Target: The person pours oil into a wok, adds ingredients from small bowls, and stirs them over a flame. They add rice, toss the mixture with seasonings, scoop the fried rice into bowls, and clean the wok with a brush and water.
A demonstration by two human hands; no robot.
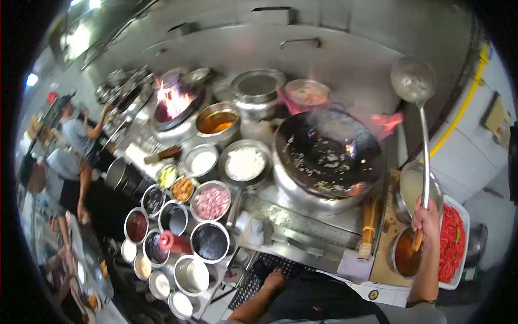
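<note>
My right hand (426, 218) is closed round the handle of a long metal ladle (425, 151), held upright at the right with its round bowl at the top. Below that hand is a metal pot (396, 259) of orange-brown sauce. My left hand (275, 279) is low in front of my dark apron, its fingers curled in, with nothing visible in them. A large black wok (329, 154) sits on the burner ahead of me, with small pale chopped bits scattered inside and flames at its right edge.
Bowls of chopped pink pieces (211, 202), white contents (245, 163) and dark sauces (210, 241) stand at the left. A flaming wok (175, 105) burns farther back. Red shreds fill a white tray (453, 243); a bamboo brush (369, 224) stands near the wok. Other people (81, 132) work at far left.
</note>
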